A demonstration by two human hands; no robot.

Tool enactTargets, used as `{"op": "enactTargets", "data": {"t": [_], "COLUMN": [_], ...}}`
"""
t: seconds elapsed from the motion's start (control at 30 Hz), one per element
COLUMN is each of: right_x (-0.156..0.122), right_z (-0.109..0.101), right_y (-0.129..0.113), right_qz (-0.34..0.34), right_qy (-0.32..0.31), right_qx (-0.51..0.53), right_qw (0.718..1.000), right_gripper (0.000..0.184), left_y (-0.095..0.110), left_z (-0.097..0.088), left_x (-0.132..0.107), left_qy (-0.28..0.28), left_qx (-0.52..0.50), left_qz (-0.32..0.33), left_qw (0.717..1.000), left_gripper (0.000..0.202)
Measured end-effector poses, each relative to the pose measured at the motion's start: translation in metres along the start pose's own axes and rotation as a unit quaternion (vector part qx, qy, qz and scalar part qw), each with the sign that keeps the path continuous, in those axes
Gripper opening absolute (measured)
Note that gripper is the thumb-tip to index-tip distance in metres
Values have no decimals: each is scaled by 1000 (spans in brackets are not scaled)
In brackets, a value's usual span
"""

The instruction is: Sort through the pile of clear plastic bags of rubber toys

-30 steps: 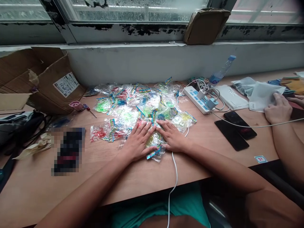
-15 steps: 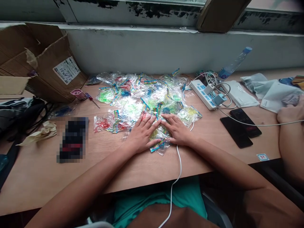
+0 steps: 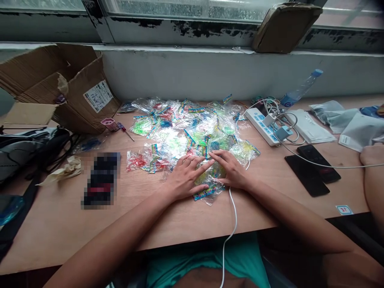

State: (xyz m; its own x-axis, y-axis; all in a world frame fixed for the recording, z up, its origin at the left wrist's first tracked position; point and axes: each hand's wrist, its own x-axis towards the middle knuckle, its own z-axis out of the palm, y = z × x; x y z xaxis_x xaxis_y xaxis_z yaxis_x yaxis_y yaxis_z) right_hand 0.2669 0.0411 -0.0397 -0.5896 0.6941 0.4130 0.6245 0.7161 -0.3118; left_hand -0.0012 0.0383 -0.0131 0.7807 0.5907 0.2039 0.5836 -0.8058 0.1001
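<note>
Along a wooden worktop (image 3: 150, 228) beneath a peeling window ledge (image 3: 210, 76), clear plastic packets (image 3: 183, 134) of small colourful items lie in a loose heap, with a cardboard box (image 3: 90, 96) to the left. At the heap's near edge, the left hand (image 3: 186, 178) and right hand (image 3: 232, 171) rest side by side on a greenish packet (image 3: 211, 176), its printed strip (image 3: 208, 193) showing below them. The fingers (image 3: 195, 162) of both hands lie spread and open across the plastic, gripping nothing, their tips nearly meeting above the packet. A white cable (image 3: 232, 216) runs from just beside the right hand, and a co-worker's hand (image 3: 372, 155) sits at far right.
</note>
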Motion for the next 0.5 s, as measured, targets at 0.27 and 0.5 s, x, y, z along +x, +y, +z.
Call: {"op": "enactTargets", "data": {"t": [0.27,0.5], "right_x": [-1,-1], "right_z": [-1,1], "right_y": [-5,-2], "right_qz": [26,-9], "right_qy": [39,117], "right_qx": [-11,-38], "right_qw": [999,992], "right_gripper": [99,93], "left_y": [-3,-2], "left_z": [2,3], "left_x": [-1,3], "left_qy": [46,90], "left_qx": [-15,5], "left_qz": [29,11], "left_qw": [998,996], "left_gripper": [75,50]}}
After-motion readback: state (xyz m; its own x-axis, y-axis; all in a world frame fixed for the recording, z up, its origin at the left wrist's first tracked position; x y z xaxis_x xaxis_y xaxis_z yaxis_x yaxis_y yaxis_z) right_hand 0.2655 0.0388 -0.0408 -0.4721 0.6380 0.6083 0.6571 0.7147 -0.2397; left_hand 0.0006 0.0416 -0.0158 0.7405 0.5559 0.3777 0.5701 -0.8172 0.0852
